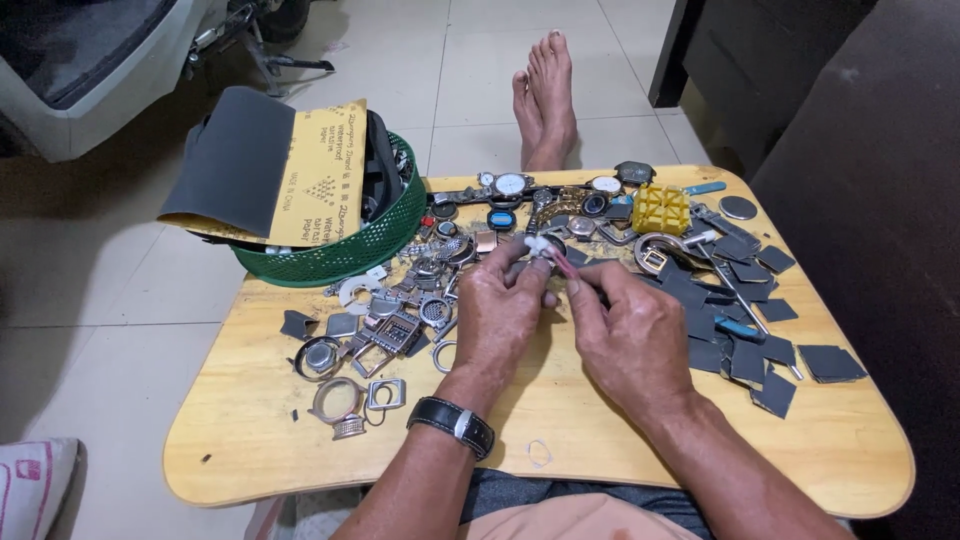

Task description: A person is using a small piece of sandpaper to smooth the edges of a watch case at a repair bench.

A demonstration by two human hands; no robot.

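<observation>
Nearest the camera, a small clear angular ring [540, 453] lying alone on the pale rounded wooden tabletop [250, 440], just in front of two bare forearms. On the left wrist, a black-strapped wristwatch with a silver clasp [452, 424]. Left hand [497, 312] curled shut, fingertips pinching a small white, lumpy piece [540, 246] over the middle of the tabletop. Right hand [630, 330] closed as well, thumb and forefinger gripping a thin pink-and-white stick [562, 263] whose tip meets that white piece; exact kind of both items too small to tell. To the left of the hands, a scatter of silvery metal watch cases, bezels and buckles [375, 330], with two loose round rings [340, 400] nearer the front edge. To the right, a spread of dark grey cut squares of abrasive sheet [750, 350] and a blue-handled tool [740, 328] among them. Farther back, a row of round watch faces and dials [540, 188], a yellow gridded plastic block [660, 209] and a flat grey disc [739, 207]. At the far left corner, a round green plastic mesh basket [340, 255] holding folded sheets of sandpaper, grey face and yellow printed back [270, 170]. Beyond the tabletop, bare feet [545, 100] stretched out on the light tiled floor [100, 260].
</observation>
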